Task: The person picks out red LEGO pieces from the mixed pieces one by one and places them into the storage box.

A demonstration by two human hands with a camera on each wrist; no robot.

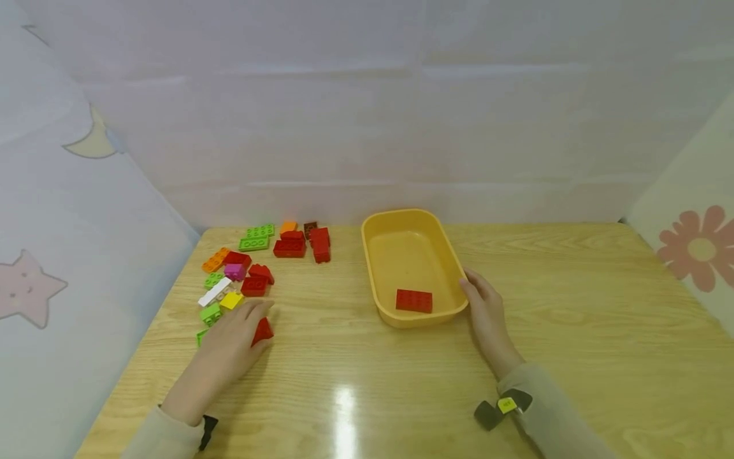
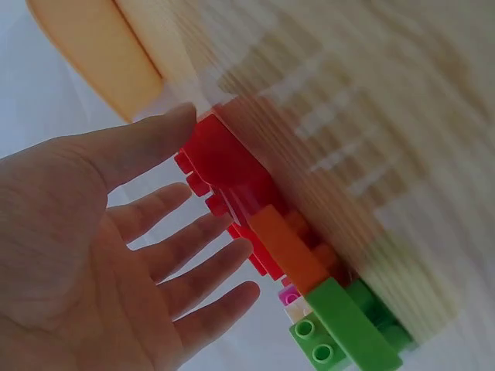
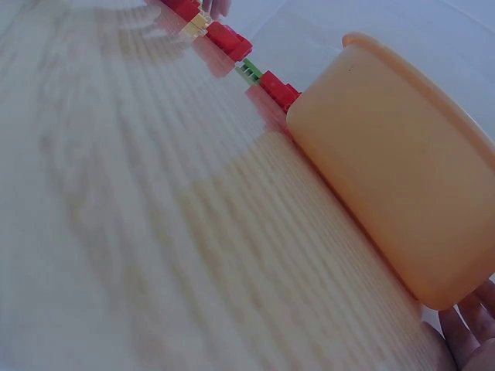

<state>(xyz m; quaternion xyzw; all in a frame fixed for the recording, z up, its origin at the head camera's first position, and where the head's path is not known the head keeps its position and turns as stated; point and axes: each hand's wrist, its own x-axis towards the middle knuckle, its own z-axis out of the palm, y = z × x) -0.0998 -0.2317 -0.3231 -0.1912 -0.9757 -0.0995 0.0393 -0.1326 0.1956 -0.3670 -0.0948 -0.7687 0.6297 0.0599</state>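
My left hand [image 1: 232,341] hovers low over the building bricks on the left, its fingers spread and loosely bent. A red brick [image 1: 263,332] lies between its thumb and index finger; in the left wrist view the thumb tip is at the end of this red brick [image 2: 224,151], and whether they touch I cannot tell. My right hand [image 1: 487,312] grips the near right corner of a yellow plastic tub [image 1: 369,271], thumb over the rim. Inside the tub's near end lies one red brick [image 1: 414,301]. The right wrist view shows the tub's outer wall [image 3: 394,170] and some fingers [image 3: 476,317] at its corner.
Beyond the left hand lie several bricks, among them a yellow one [image 1: 232,300], a white one [image 1: 215,291] and a magenta one [image 1: 234,271]. Farther back are red bricks [image 1: 289,247] and green ones [image 1: 254,243]. White sheeting [image 1: 367,127] backs the wooden table [image 1: 573,306].
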